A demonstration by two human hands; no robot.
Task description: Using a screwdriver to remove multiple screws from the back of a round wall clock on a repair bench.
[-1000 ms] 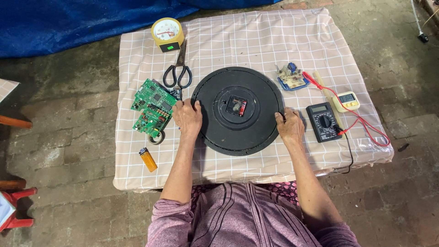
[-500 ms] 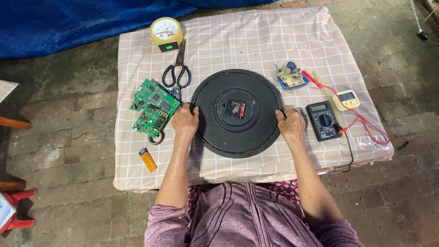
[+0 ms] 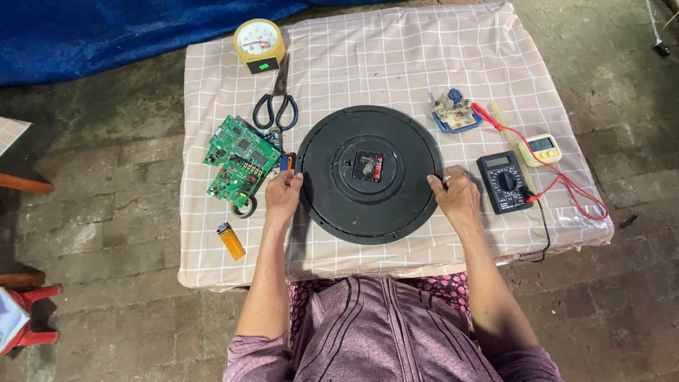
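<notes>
- A large round black plastic clock back is seen lying flat at the middle of a low desk covered with a pale checked cloth; its small square movement with a red-wrapped battery faces up at the centre.
- The disc is gripped at its left rim by the left hand, the fingers curled over the edge and closed on it.
- The right rim is held by the right hand, its fingers likewise wrapped over the edge, thumb on top.
- Just left of the left hand, a green printed circuit board is laid flat, with a small roll of dark tape at its near corner and an orange lighter nearer still.
- Black-handled scissors and a small round yellow alarm clock are placed farther back on the left.
- To the right, a black multimeter with red leads lies just beside the right hand; a small cream digital device and a small circuit module on a blue base sit beyond it.
- Risk, as judged: the disc could be dragged across the loose cloth, so that the cloth bunches and nearby parts are shifted.
- The multimeter or its leads could be caught by the right rim if the disc is swung that way.
- The battery could be shaken loose if the disc is tipped sharply.
</notes>
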